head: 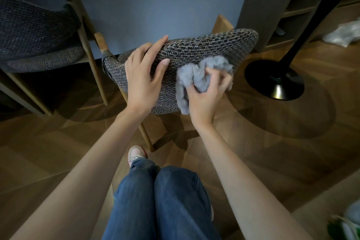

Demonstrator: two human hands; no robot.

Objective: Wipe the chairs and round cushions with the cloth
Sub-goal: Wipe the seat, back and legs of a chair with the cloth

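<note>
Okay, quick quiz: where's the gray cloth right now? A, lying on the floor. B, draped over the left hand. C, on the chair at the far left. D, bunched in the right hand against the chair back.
D: the right hand grips the bunched gray cloth against the woven chair back.

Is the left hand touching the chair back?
Touching. The head view shows the left hand laid over the chair back, fingers on its top edge.
</note>
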